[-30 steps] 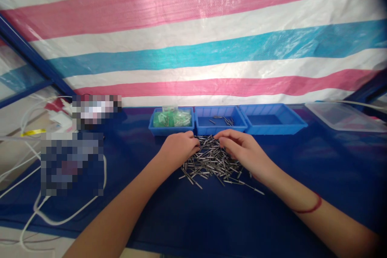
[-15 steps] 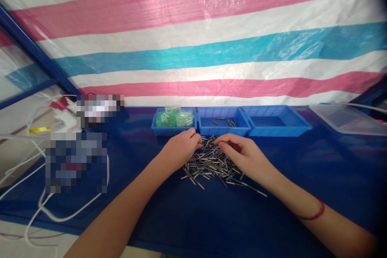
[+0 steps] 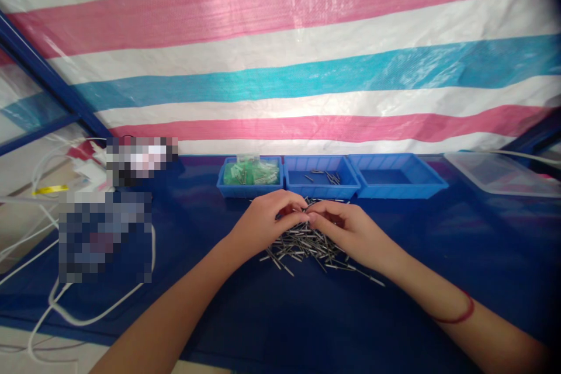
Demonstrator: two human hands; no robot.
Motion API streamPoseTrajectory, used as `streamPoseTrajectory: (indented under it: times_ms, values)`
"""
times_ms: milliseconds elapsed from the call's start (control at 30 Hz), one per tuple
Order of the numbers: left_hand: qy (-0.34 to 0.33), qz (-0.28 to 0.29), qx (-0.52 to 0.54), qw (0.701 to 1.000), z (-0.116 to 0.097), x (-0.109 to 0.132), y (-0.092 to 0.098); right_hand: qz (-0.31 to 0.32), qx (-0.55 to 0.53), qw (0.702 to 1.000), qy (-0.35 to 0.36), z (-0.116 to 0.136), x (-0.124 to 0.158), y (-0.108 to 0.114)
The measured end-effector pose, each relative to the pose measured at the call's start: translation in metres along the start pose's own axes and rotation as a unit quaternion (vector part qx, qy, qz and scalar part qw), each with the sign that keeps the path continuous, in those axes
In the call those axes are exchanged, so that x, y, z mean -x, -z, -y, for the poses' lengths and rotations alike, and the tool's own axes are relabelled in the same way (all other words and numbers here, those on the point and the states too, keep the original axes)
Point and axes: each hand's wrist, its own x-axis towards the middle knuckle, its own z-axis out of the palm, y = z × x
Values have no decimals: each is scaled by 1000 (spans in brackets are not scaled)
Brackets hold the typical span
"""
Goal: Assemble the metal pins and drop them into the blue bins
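My left hand (image 3: 265, 219) and my right hand (image 3: 357, 232) meet at the fingertips above a pile of thin metal pins (image 3: 302, 245) on the dark blue table. Thumb and fingers are pinched together on each hand. Whatever lies between the fingertips is too small and too covered to make out. Behind the hands, the middle blue bin (image 3: 322, 191) contains several loose pins. The left blue bin (image 3: 248, 191) holds green-and-clear plastic bags (image 3: 252, 174) with thin metal pieces inside.
A third blue bin (image 3: 403, 190) stands to the right, beside a clear plastic lid (image 3: 495, 175). White cables (image 3: 100, 320) loop around blurred items on the left. Striped plastic sheeting (image 3: 280, 82) hangs behind the table (image 3: 280, 315).
My left hand has moved right and its fingertips now meet those of my right hand, which has shifted slightly left. The view has moved a little.
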Motion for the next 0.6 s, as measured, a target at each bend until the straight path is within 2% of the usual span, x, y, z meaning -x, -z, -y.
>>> streamPoseTrajectory:
  times_ms: [100, 267, 367, 500, 600]
  values:
    - [64, -52, 111, 990, 2, 0, -9, 17, -45, 999, -11, 3, 0, -1]
    - [110, -91, 207, 968, 2, 0, -20, -21, -103, 994, -34, 8, 1, -4]
    - [107, -98, 229, 962, 1, 0, -21, -18, -108, 992, -55, 8, 1, -3]
    - [98, -93, 213, 968, 0, 1, -20, 19, -110, 990, -82, 9, 3, -3]
    - [82, -101, 187, 974, 0, 1, -18, 3, -158, 983, -94, 10, 3, -4]
